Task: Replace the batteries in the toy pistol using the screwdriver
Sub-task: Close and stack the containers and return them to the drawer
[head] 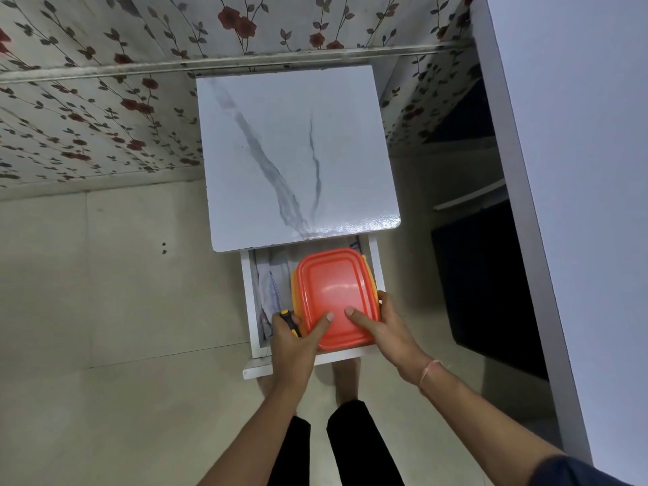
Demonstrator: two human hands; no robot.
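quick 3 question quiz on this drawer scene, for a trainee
1. True or false: the drawer is open.
2. Which holds the screwdriver? A) left B) right
3. Fill in: the right hand rests its thumb on the orange container's ____.

Key: 1 true; 2 A, the left hand; 3 lid.

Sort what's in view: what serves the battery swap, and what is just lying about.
For the job: screwdriver, gripped in the left hand; orange-lidded box, held between that hand's thumb and the right hand (contents hidden, so only probably).
Lying about: white sheet in the open drawer; marble-top cabinet.
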